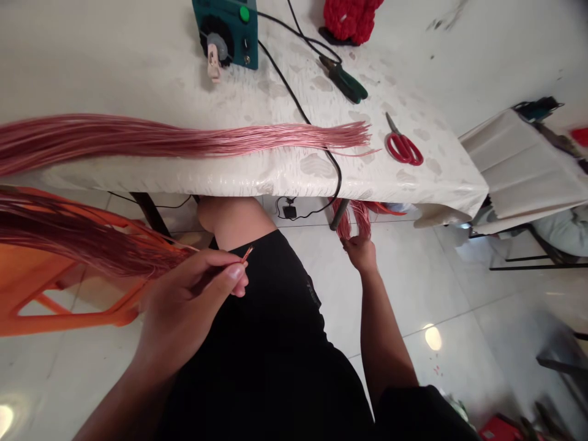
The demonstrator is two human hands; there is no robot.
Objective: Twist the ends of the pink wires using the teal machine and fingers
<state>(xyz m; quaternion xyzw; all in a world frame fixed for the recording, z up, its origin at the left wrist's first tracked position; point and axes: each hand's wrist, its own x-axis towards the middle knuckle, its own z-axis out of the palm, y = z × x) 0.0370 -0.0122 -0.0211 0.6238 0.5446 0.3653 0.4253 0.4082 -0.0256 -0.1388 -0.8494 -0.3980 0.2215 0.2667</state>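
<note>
My left hand (197, 294) is closed in a pinch, low in front of the table. Between thumb and forefinger it grips a small bunch of thin copper-coloured cord ends (248, 252), whose tips stick out. A darker pink bundle of cords (114, 248) hangs over an orange plastic stool and runs behind this hand. My right hand (361, 252) reaches down below the table edge, its fingers curled at a hanging loop of pink cords (362, 219) and partly hidden. A long bundle of pink cords (206, 141) lies along the table's front edge.
On the cloth-covered table (285, 174) are red-handled scissors (404, 147), green-handled pliers (346, 82), a teal machine (243, 46) with a black cable, and a red fuzzy item (349, 21). The orange stool (41, 282) stands left. A table leg (339, 214) is beside my right hand.
</note>
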